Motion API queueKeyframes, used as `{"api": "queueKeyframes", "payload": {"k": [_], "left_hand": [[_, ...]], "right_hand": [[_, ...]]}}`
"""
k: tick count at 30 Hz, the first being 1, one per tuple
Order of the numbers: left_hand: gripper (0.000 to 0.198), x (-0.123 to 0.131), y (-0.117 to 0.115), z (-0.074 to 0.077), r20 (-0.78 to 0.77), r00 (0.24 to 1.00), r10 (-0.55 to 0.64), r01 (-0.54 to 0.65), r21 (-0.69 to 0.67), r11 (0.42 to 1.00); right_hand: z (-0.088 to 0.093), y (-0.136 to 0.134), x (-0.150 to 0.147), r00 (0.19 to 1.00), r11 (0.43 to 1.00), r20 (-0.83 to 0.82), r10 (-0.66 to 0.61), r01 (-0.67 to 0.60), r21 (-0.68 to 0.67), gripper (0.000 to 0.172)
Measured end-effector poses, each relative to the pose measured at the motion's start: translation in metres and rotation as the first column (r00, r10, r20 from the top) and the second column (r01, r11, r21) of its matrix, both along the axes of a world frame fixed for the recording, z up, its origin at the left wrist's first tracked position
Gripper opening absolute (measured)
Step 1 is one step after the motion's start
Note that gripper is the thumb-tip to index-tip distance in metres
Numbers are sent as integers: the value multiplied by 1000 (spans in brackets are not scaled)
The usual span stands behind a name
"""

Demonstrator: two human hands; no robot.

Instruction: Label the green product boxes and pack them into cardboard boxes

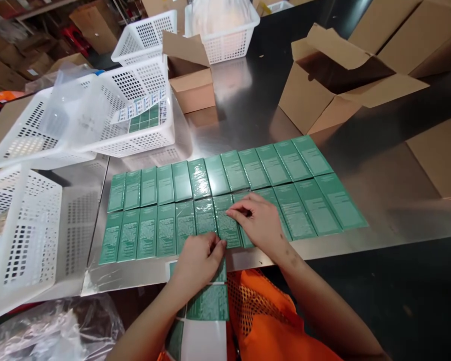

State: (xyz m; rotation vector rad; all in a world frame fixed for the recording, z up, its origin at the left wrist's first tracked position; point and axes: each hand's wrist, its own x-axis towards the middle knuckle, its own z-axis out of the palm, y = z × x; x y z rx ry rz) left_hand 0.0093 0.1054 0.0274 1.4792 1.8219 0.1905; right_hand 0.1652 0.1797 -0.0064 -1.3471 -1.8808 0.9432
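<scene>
Two long rows of flat green boxes (166, 229) lie side by side on the metal table, with fine pale print on their upper faces and a glossy shine on some. My left hand (197, 258) is closed, its thumb and fingers pinched at the near edge of the front row. Just below it, partly covered by the hand and wrist, is a sheet of green printed panels with white parts (207, 303). Over the middle of the front row, my right hand (261, 220) is closed, thumb and forefinger pinched together. Whatever either pinch holds is too small or hidden to make out.
White perforated baskets (135, 143) stand at the left, one holding green printed sheets. A small open carton (195, 93) sits behind the rows. Another open carton (323, 95) stands at the back right. Clear plastic bags (56, 328) lie low at the left.
</scene>
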Motion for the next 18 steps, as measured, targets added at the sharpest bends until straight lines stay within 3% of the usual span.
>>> {"api": "queueKeyframes", "payload": {"k": [8, 13, 16, 18], "left_hand": [[30, 3, 4, 1, -76, 997, -27, 25, -31, 999], [27, 5, 9, 0, -193, 975, -108, 102, -42, 994], [30, 1, 8, 2, -227, 960, -165, 153, -69, 986], [34, -5, 4, 4, -203, 967, -156, 145, -69, 987]], "right_hand": [[-6, -3, -3, 997, 997, 67, -29, 24, 74, 7], [-11, -8, -5, 992, 984, 106, -68, 49, 172, 6], [-10, -4, -6, 981, 983, 165, -101, 73, 169, 42], [-7, -1, -5, 977, 989, 187, -105, 82, 126, 55]]}}
